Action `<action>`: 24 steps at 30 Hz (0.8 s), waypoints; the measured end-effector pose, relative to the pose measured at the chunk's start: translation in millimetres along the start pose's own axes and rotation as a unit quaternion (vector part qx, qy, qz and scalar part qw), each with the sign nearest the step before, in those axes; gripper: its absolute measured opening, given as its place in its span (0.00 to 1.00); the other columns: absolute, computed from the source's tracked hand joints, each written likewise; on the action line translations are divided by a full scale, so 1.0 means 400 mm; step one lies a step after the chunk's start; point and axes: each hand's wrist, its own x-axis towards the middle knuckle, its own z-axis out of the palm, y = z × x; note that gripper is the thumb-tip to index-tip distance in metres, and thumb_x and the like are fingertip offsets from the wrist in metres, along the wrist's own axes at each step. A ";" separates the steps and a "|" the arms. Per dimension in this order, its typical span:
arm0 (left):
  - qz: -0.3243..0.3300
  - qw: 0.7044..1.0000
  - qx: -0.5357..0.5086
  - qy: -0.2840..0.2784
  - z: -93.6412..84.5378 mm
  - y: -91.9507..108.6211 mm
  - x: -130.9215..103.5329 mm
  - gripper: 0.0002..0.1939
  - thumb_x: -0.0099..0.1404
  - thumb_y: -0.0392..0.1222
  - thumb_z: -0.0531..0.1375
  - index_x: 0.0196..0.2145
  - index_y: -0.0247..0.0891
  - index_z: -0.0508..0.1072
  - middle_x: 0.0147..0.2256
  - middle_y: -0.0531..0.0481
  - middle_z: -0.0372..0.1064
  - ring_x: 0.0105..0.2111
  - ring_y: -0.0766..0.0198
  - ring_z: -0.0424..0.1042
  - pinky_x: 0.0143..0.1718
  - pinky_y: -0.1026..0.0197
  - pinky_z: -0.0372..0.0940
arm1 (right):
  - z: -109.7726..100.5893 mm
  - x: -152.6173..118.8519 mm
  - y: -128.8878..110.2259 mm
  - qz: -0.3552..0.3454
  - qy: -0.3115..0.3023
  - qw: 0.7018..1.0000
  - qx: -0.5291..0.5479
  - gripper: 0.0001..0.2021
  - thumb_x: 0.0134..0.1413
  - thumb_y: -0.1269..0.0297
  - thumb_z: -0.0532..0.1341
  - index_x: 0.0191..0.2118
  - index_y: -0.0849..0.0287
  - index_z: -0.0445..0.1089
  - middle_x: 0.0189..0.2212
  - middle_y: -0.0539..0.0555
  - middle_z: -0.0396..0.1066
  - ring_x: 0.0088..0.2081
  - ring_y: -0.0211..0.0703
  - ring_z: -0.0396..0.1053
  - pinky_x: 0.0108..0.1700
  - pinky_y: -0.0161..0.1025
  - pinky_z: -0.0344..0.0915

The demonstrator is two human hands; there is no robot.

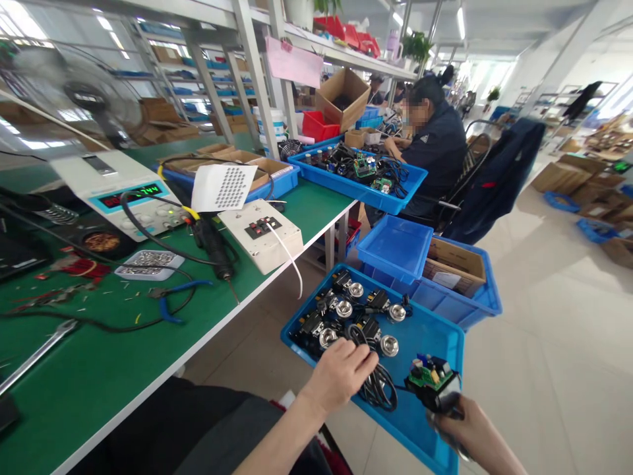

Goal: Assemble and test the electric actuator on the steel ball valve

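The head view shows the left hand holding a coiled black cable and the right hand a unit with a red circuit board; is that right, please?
Not quite: the head view shows a green circuit board, not red, on the unit in the right hand; the left hand does hold the cable.

A glossy beige tiled floor (544, 369) is lit by bright windows (20, 23) and white tube lights (461, 23). Grey metal racks (151, 56) are ranged behind a green-topped workbench (113, 369).

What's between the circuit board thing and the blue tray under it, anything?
Nothing visible: the right hand holds the circuit board unit over the blue tray. The black cable coil in the left hand is beside it, not between.
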 end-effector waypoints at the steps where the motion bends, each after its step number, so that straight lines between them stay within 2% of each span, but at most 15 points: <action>1: 0.051 0.999 -0.001 -0.005 0.001 0.013 0.007 0.12 0.75 0.32 0.56 0.52 0.39 0.74 0.45 0.47 0.73 0.38 0.60 0.67 0.40 0.56 0.65 | 0.008 0.013 0.010 0.006 0.000 1.000 -0.022 0.16 0.47 0.56 0.61 0.39 0.60 0.78 0.34 0.57 0.81 0.39 0.56 0.78 0.37 0.38 0.69; 4: 0.169 0.985 -0.001 -0.020 0.020 0.055 0.020 0.08 0.74 0.33 0.57 0.47 0.36 0.76 0.47 0.47 0.73 0.39 0.63 0.68 0.44 0.57 0.65 | 0.042 0.052 0.035 0.021 -0.001 0.996 -0.083 0.15 0.47 0.64 0.62 0.42 0.58 0.77 0.36 0.58 0.81 0.42 0.58 0.79 0.38 0.38 0.68; 6: 0.210 0.977 0.003 -0.032 0.040 0.074 0.018 0.07 0.74 0.33 0.58 0.43 0.34 0.77 0.47 0.47 0.73 0.40 0.63 0.69 0.49 0.58 0.64 | 0.070 0.077 0.050 0.033 -0.004 0.991 -0.126 0.15 0.48 0.68 0.62 0.44 0.57 0.76 0.38 0.59 0.81 0.43 0.58 0.79 0.39 0.39 0.67; 8: 0.223 0.974 0.005 -0.047 0.061 0.083 0.014 0.07 0.74 0.35 0.59 0.42 0.34 0.77 0.47 0.47 0.74 0.40 0.63 0.69 0.52 0.58 0.63 | 0.098 0.098 0.065 0.043 -0.013 0.986 -0.163 0.14 0.51 0.70 0.63 0.45 0.58 0.75 0.39 0.60 0.81 0.44 0.57 0.79 0.40 0.40 0.68; 12: 0.190 0.978 0.012 -0.080 0.098 0.084 0.016 0.09 0.75 0.34 0.56 0.45 0.34 0.76 0.52 0.46 0.72 0.45 0.61 0.70 0.54 0.57 0.62 | 0.140 0.128 0.093 0.048 -0.033 0.974 -0.218 0.10 0.63 0.62 0.64 0.47 0.60 0.73 0.41 0.55 0.78 0.43 0.48 0.77 0.46 0.46 0.72; 14: 0.143 0.985 0.019 -0.096 0.115 0.081 0.023 0.11 0.75 0.33 0.55 0.50 0.33 0.74 0.54 0.43 0.71 0.47 0.57 0.70 0.53 0.54 0.63 | 0.153 0.138 0.104 0.047 -0.038 0.969 -0.240 0.12 0.66 0.57 0.63 0.49 0.60 0.73 0.42 0.54 0.77 0.43 0.45 0.76 0.48 0.48 0.73; 16: 0.092 0.989 0.022 -0.111 0.128 0.074 0.026 0.13 0.74 0.32 0.56 0.54 0.32 0.72 0.52 0.40 0.71 0.47 0.55 0.70 0.50 0.52 0.64 | 0.162 0.146 0.113 0.047 -0.042 0.964 -0.259 0.13 0.67 0.56 0.63 0.50 0.60 0.73 0.43 0.54 0.76 0.43 0.45 0.76 0.48 0.48 0.73; 20: 0.049 0.989 0.003 -0.139 0.141 0.058 0.009 0.10 0.70 0.29 0.58 0.48 0.33 0.72 0.40 0.44 0.72 0.41 0.56 0.71 0.43 0.55 0.66 | 0.177 0.158 0.125 0.046 -0.052 0.956 -0.286 0.14 0.67 0.56 0.63 0.50 0.60 0.73 0.44 0.54 0.76 0.44 0.45 0.76 0.48 0.48 0.74; 24: 0.062 0.985 -0.041 -0.152 0.139 0.066 -0.017 0.05 0.71 0.30 0.58 0.43 0.36 0.73 0.40 0.47 0.73 0.42 0.58 0.72 0.45 0.57 0.67 | 0.189 0.165 0.135 0.036 -0.053 0.951 -0.302 0.14 0.68 0.57 0.63 0.52 0.59 0.72 0.45 0.55 0.76 0.44 0.46 0.77 0.49 0.48 0.74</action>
